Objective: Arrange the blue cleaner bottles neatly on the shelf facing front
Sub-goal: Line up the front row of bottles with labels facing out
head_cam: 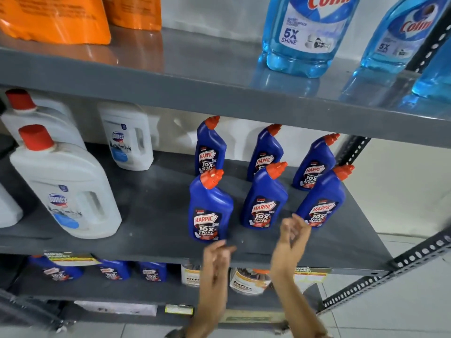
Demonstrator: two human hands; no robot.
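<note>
Left hand (pixel 217 256): empty, fingers loosely curled, blurred, at the front edge of the grey metal middle shelf (pixel 156 228).
Right hand (pixel 294 230): empty, fingers half-curled, just in front of the front row.
Front row: three dark-blue red-capped plastic cleaner bottles (pixel 210 211), upright, labels forward, near the shelf's right end.
Back row: three matching bottles (pixel 267 152) behind them.

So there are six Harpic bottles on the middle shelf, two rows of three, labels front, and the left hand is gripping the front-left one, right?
Not quite. The head view shows the left hand empty, below the front-left bottle and off it. The right hand is also empty. The rest holds: six Harpic bottles on the middle shelf, two rows of three, labels front.
</note>
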